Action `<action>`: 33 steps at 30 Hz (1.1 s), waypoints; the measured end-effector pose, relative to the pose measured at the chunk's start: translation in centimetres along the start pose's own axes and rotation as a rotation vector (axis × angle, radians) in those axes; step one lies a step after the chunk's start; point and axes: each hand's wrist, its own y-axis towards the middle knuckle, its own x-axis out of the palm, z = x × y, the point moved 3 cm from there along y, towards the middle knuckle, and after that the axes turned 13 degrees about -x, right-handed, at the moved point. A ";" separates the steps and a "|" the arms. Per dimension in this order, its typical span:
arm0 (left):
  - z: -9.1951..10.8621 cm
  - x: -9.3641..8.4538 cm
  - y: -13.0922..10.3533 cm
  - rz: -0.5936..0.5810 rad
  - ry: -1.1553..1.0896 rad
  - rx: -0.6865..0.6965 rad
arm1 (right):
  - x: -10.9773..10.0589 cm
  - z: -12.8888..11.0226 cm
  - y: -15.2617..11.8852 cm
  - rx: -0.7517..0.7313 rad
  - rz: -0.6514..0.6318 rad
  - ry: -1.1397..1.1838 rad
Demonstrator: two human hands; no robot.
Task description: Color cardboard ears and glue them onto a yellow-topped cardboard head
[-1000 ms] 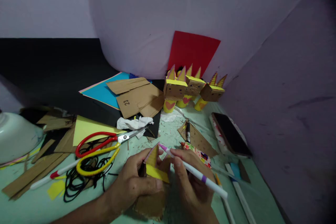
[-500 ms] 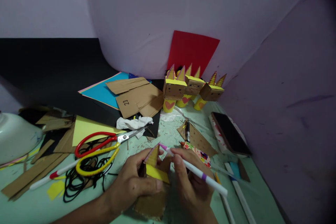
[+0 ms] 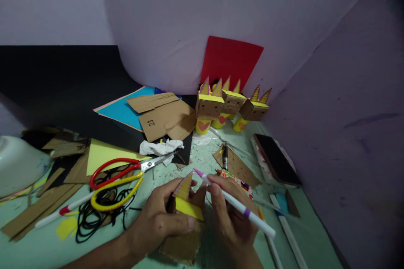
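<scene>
My left hand (image 3: pixel 162 214) is wrapped round a small cardboard box figure (image 3: pixel 181 243), its thumb pressed on the front below a yellow paper strip (image 3: pixel 188 208). Two pointed cardboard ears (image 3: pixel 184 188) stand up from the figure's top; the left one has a purple edge. Between thumb and fingers, my right hand (image 3: pixel 235 218) grips a white marker (image 3: pixel 235 202) with a purple tip and band. The marker's tip is just right of the left ear's point, with a small gap. My left fingers behind the box are partly hidden.
Red-and-yellow scissors (image 3: pixel 143 168) lie left, over black cord (image 3: pixel 104 214). Several finished-looking box figures (image 3: pixel 210 107) stand at the back before a red sheet (image 3: pixel 232 61). A phone (image 3: pixel 277 159) rests at right. Cardboard pieces (image 3: pixel 170 119) and a crumpled tissue (image 3: pixel 160 148) lie behind my hands.
The marker's tip has moved slightly right, off the left ear's point, along with my right hand. My left hand and the box figure stay nearly in place.
</scene>
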 end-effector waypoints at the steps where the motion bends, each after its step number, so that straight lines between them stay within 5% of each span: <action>1: 0.0 0.0 0.0 0.001 -0.006 -0.001 | -0.1 0.1 0.0 -0.018 0.016 0.004; 17: 0.0 -0.1 -0.1 0.016 0.017 0.001 | -0.1 -0.3 0.0 0.111 0.052 0.067; 33: 0.0 0.0 -0.2 0.022 0.015 -0.010 | -0.2 -0.1 0.1 0.028 0.034 0.030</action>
